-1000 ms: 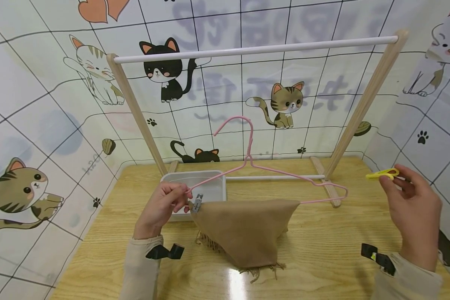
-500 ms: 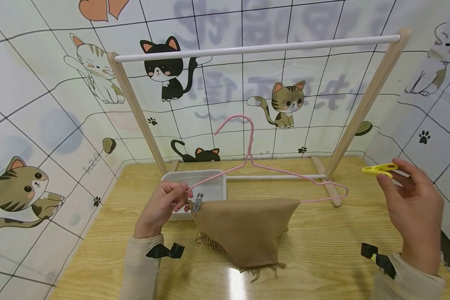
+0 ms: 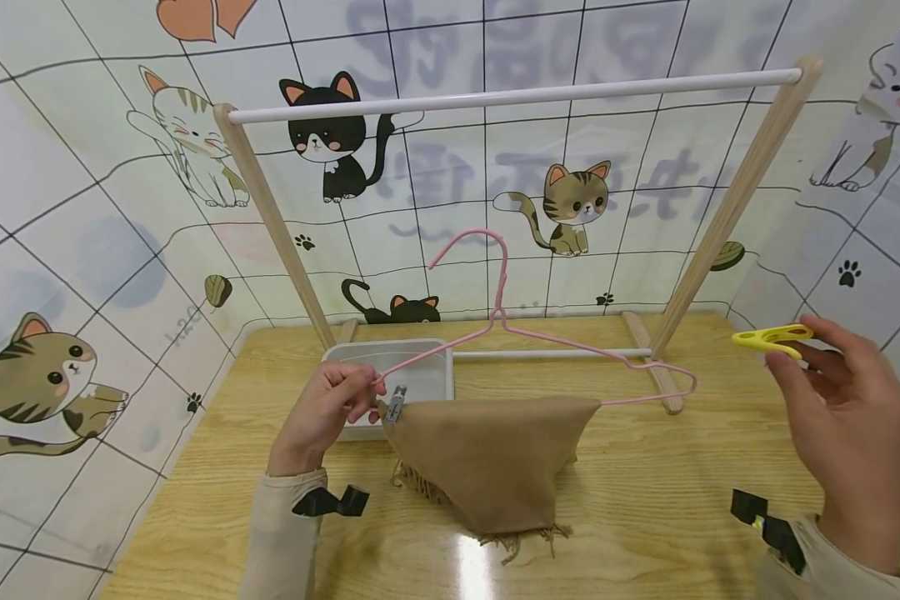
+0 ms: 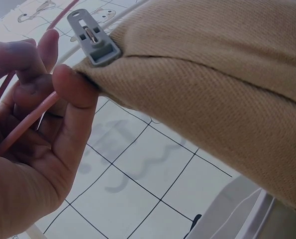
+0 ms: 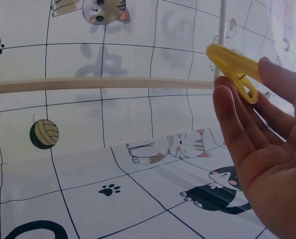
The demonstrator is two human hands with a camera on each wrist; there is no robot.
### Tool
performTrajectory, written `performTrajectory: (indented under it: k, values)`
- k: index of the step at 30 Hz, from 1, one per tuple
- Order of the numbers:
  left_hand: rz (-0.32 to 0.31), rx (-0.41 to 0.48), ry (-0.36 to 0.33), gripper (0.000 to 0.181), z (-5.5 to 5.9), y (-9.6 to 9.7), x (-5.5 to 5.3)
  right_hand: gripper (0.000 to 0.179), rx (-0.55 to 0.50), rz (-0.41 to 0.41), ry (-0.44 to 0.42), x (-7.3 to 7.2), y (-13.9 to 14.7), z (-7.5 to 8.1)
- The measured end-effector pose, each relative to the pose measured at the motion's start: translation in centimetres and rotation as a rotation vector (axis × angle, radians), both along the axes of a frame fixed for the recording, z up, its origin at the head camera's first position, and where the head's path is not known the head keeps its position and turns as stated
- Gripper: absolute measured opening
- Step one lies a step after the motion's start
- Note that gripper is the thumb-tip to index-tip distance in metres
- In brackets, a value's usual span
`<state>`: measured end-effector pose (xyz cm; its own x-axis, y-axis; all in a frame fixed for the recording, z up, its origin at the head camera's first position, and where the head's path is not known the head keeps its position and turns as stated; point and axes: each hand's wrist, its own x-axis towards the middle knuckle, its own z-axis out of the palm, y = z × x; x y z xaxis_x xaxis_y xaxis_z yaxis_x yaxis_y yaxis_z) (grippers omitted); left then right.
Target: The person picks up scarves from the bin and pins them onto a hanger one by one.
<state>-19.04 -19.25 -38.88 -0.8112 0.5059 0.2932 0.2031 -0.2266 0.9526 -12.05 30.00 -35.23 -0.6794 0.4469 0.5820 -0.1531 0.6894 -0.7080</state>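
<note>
A pink hanger (image 3: 498, 312) is held up over the table by my left hand (image 3: 326, 412), whose fingers grip its left corner. Over the hanger's lower bar drapes a folded brown scarf (image 3: 487, 462) with fringed ends. A grey clothespin (image 3: 395, 404) clamps the scarf's left end to the bar; in the left wrist view this grey clothespin (image 4: 94, 40) sits just beyond my thumb. Off to the right, my right hand (image 3: 843, 400) pinches a yellow clothespin (image 3: 774, 337) between thumb and fingers. The right wrist view shows the yellow clothespin (image 5: 232, 67) apart from the hanger and scarf.
Behind the hanger stands a wooden rack with a white top rail (image 3: 510, 98) and slanted posts. A white plastic bin (image 3: 450, 375) sits at the rack's left foot, partly hidden by my hand and the scarf. Cat-patterned sheeting (image 3: 450, 192) encloses the wooden table (image 3: 645, 517).
My right hand has shifted slightly to the right, and the yellow clothespin has turned in its fingers, showing more spread. The left hand, hanger and scarf have stayed put.
</note>
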Motion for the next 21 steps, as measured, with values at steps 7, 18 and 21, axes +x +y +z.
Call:
performTrajectory:
  k: [7,18,21]
  values:
    - [-0.001,0.003,0.001,0.038,0.2,0.1,0.1,0.054,0.038,0.048,0.061,0.4,-0.5,0.5]
    - [-0.007,-0.004,0.009,0.038,0.1,0.0,0.0,0.058,0.057,0.086,0.046,1.1,-1.5,1.3]
    - [-0.007,-0.004,0.007,0.038,0.1,0.0,0.0,0.06,0.071,0.108,0.049,1.3,-1.9,1.5]
